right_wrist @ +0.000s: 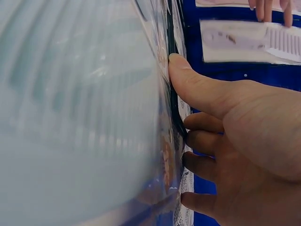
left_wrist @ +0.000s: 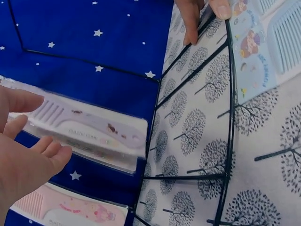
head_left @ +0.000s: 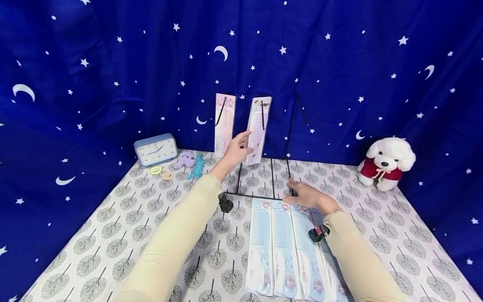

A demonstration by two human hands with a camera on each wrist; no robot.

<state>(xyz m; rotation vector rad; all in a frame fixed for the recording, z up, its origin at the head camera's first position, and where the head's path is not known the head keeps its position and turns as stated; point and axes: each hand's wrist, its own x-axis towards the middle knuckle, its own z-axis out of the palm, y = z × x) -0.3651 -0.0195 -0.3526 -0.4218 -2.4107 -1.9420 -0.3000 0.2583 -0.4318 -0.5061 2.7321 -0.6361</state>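
Note:
A black wire rack (head_left: 256, 196) stands against the curtain. From one hook hangs a packaged purple comb (head_left: 256, 130), and to its left hangs a packaged pink comb (head_left: 224, 126). My left hand (head_left: 237, 150) is at the purple comb's packet, fingers loosely bent and not closed round it; whether they touch it I cannot tell. By the rack's front bar is my right hand (head_left: 307, 195), its thumb extended and fingers loosely bent, gripping nothing visible. Below it, several packaged blue combs (head_left: 281, 247) lie in a row on the table, the rightmost partly hidden by my right arm.
A blue clock (head_left: 156, 150), a purple octopus toy (head_left: 185, 160), a turquoise bundle (head_left: 196, 167) and two small hair ties (head_left: 167, 176) sit at the back left. At the back right sits a white plush dog (head_left: 386, 161). The rack's right hook (head_left: 302, 110) holds no packet.

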